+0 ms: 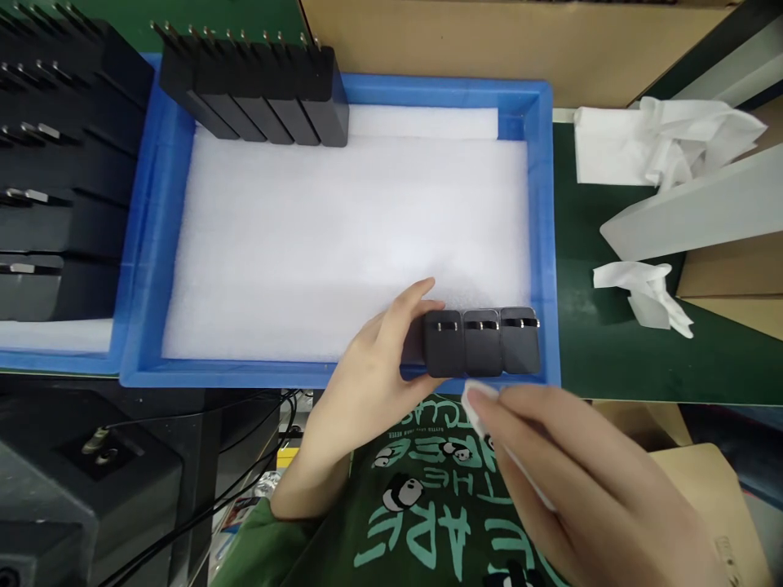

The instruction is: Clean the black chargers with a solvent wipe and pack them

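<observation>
Three black plug adapters (482,342) stand side by side in the near right corner of a blue tray (550,244), their metal prongs facing up. My left hand (382,359) curls around the left end of this row, thumb and fingers on the leftmost adapter. Just in front of the row, my right hand (568,465) pinches a thin white cloth or tissue (474,408) between thumb and fingers. White foam (342,236) lines the tray. Along its far left edge stands another row of black adapters (269,98), prongs up.
A second blue tray (55,360) at the left holds rows of black adapters (73,204). Crumpled tissues (691,143) and a smaller tissue (648,293) lie on the green surface at right. Cardboard (477,45) borders the far side. Cables (238,489) hang at lower left.
</observation>
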Motion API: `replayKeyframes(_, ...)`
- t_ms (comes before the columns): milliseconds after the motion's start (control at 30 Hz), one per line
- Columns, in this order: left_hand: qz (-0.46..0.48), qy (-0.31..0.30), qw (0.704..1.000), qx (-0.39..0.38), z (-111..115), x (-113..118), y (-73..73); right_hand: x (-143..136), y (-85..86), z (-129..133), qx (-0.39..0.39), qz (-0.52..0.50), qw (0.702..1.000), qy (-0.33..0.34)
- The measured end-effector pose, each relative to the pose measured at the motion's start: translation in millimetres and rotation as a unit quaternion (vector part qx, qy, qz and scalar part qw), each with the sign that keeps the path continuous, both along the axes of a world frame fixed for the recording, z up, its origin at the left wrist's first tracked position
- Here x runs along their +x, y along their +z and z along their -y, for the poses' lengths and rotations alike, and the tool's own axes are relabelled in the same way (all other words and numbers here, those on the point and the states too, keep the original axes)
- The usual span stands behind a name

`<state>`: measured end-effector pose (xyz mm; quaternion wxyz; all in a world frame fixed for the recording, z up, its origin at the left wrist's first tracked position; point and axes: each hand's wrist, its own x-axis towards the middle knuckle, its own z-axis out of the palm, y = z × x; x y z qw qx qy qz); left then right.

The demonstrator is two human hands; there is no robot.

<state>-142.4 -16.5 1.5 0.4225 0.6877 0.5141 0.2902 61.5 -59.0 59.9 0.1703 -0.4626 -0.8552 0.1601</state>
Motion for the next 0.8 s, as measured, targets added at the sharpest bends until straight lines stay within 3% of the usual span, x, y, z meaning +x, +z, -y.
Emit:
replayKeyframes(133,0.0,0.004,1.0,-0.012,-1,0,1.2,-15,-7.7,-14,0.112,0.008,0.993,-0.02)
replayKeyframes(333,0.011,-0.001,1.0,-0.007,-1,0,-0.2,-26,8.2,-9,0.033,0.004,0.999,-0.007)
replayKeyframes(433,0.02,0.006,1.0,-0.016,-1,-1,-0.2,-38,0.0,-19,0.081,-0.02,0.996,-0.017)
replayKeyframes(533,0.023,0.011,1.0,-0.012,0,0,-0.4,-48,-12.5,-25,0.128,0.008,0.992,0.015)
replayKeyframes(600,0.02,0.008,1.0,-0.009,0,1,-0.7,-44,-11.6,-17,0.082,0.026,0.996,0.027)
replayKeyframes(700,0.011,0.003,1.0,-0.006,-1,1,-0.9,-20,2.9,5,-0.02,0.029,0.999,0.026)
replayKeyframes(800,0.008,0.002,1.0,0.0,-2,0,-0.7,5,13.0,15,-0.022,0.032,0.999,0.012)
